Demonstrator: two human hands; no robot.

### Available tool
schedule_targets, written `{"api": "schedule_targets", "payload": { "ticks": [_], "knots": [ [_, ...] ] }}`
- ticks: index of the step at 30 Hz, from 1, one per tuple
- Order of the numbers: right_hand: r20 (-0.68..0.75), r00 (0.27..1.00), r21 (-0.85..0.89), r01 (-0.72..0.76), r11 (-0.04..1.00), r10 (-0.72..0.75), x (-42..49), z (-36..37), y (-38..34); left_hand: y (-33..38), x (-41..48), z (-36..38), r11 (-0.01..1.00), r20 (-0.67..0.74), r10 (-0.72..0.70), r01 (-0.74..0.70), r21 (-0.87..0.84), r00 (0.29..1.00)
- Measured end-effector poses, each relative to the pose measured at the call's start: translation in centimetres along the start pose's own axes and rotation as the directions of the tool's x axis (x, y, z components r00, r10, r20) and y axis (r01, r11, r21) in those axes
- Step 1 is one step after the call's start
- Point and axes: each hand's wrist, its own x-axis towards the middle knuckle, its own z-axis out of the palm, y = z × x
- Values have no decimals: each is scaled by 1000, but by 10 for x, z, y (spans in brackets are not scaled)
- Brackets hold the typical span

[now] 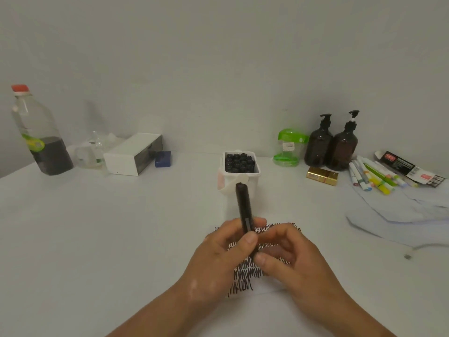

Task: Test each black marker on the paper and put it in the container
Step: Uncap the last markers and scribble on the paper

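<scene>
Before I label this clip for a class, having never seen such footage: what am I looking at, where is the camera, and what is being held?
There is no machine here: a person works with bare hands, and the single picture comes from a camera worn on their head, looking forward and down. The left hand and right hand both grip one black marker, tilted up over a paper covered in black scribbles. Behind it, on the white table, stands a white container filled with more black markers. Along the wall are a red-capped bottle, two brown pump bottles and loose coloured pens.
</scene>
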Motion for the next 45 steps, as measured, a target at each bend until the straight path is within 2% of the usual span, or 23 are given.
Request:
{"api": "schedule_targets", "payload": {
  "ticks": [3,6,9,10,11,12,13,14,15,17,19,24,26,29,33,36,39,41,43,45],
  "knots": [
    [34,999,86,21,996,-24,0,4,-2,-2,0,-2,989,60,-39,47,-142,997],
    [-27,997,107,77,991,-74,1,-4,-5,-2,5,-11,986,-9,-36,34,-161,999],
    [-114,989,91,107,990,-97,3,-21,-8,1,10,-31,930,-65,-75,47,-363,995],
    [-141,985,88,114,990,-101,3,-25,-8,4,9,-37,924,-66,-65,35,-382,996],
    [-163,981,98,118,988,-101,3,-29,-8,7,8,-40,947,-67,-41,17,-321,997],
    [-176,979,116,121,986,-99,3,-31,-8,10,7,-41,988,-66,-6,-4,-157,998],
    [-178,979,126,121,985,-98,3,-32,-7,11,4,-40,996,-56,41,-36,83,998],
    [-173,979,117,125,985,-104,3,-31,-6,10,2,-37,939,-26,104,-90,331,994],
    [-156,981,102,129,986,-112,3,-28,-5,8,-1,-32,836,34,171,-164,524,985],
    [-105,987,124,131,984,-118,1,-19,-5,6,-3,-18,645,184,254,-308,700,950],
    [-54,994,178,103,979,-95,0,-9,-6,8,-4,-5,598,248,246,-348,722,937],
    [-53,996,124,82,989,-76,0,3,-9,5,-4,5,666,275,125,-286,689,953],
    [-66,996,119,65,991,-57,0,3,-9,1,-5,6,666,255,153,-291,687,955],
    [-63,998,183,14,983,-2,0,5,-7,-4,-5,10,606,206,211,-293,739,956],
    [6,999,262,-51,964,52,-1,9,-6,-2,-7,16,570,236,247,-338,749,940],
    [33,999,303,-44,952,35,-2,8,-9,-1,-8,13,566,221,265,-337,752,939],
    [50,999,273,-11,962,-3,-5,5,-9,-3,-9,13,547,212,291,-344,763,933],
    [26,999,216,23,976,-29,-6,4,-9,-4,-10,12,541,217,292,-349,765,931],
    [-74,995,189,77,979,-64,-4,0,-11,-3,-8,8,537,213,276,-335,775,937],
    [-209,978,290,91,953,-29,1,-13,-13,-2,-5,-2,516,163,261,-280,809,952]
  ]
}}
